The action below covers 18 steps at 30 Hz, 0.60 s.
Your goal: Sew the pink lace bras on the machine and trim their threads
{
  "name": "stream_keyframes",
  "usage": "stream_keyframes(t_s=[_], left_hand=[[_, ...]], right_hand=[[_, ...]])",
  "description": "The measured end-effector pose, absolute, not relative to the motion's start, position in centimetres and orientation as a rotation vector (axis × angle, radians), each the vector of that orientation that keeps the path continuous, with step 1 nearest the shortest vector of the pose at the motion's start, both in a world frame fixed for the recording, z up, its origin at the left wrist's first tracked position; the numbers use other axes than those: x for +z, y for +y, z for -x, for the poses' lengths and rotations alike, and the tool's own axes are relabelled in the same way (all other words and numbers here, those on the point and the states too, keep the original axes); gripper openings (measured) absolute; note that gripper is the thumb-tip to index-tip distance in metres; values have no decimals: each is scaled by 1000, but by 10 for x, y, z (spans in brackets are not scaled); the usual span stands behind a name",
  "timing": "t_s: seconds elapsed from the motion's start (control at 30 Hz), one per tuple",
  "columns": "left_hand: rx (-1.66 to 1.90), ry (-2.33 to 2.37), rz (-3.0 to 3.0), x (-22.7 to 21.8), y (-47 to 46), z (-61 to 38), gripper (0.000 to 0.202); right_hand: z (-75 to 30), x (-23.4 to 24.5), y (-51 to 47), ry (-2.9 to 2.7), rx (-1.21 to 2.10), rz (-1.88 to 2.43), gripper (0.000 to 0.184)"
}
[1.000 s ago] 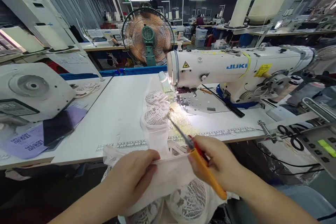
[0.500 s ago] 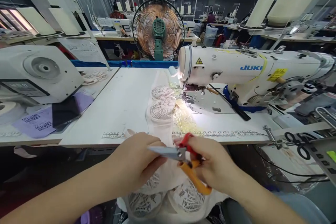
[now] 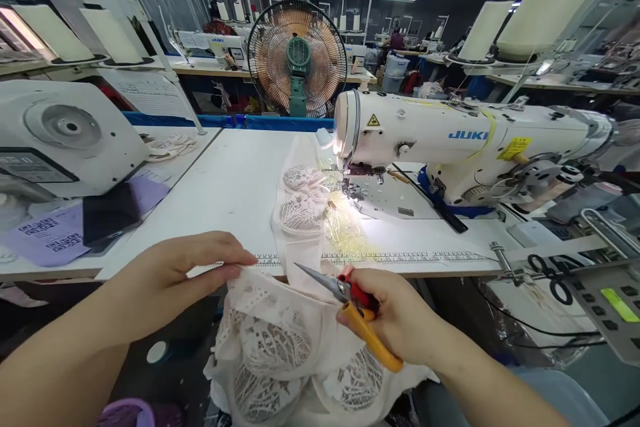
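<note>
Between its thumb and fingers, my left hand (image 3: 195, 273) pinches the upper left edge of a pale lace bra (image 3: 280, 333). In my right hand (image 3: 395, 307) is a pair of scissors (image 3: 363, 320) with red and orange handles, its blades pointing up and left over the bra's top edge. My right fingers are also close to the fabric; whether they grip it I cannot tell. More lace cups hang below, over my lap. A further strip of lace bra pieces (image 3: 300, 207) lies on the table, running back beside the sewing machine's needle.
A white sewing machine (image 3: 415, 127) stands at the right, its lamp lit over yellowish lace or clippings (image 3: 345, 227). At the left are another machine head (image 3: 70, 137), a dark flat object (image 3: 111, 212) and purple paper (image 3: 45, 237). A fan (image 3: 298, 57) stands behind the table.
My left hand has moved left, drawing the bra's edge out and spreading the lace. The scissors have stayed in my right hand, their blades now angled further upward. The view has shifted slightly.
</note>
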<state>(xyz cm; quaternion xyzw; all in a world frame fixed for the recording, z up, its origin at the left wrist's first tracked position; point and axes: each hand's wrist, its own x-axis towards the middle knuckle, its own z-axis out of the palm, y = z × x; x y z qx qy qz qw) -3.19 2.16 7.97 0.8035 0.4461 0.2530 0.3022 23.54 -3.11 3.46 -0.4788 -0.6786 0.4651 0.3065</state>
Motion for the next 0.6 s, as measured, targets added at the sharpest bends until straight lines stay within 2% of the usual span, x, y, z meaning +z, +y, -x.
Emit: stream_keyframes(t_s=[0.1,0.23,0.43,0.6], left_hand=[[951,1233,-1842,73,17,19,19],[1134,965,-1664,64,7,-12,33],[1255,768,-2085,51,4,-54,49],[1198,733,-2357,52,6,-71,53]], right_hand=[[-236,37,-38,-1863,1276,1284,28],[-245,35,-42,-1872,1247,1337,28],[-255,48,-25,-1570,1185,1144,31],[-251,67,-10,-1527,1189,981,29]])
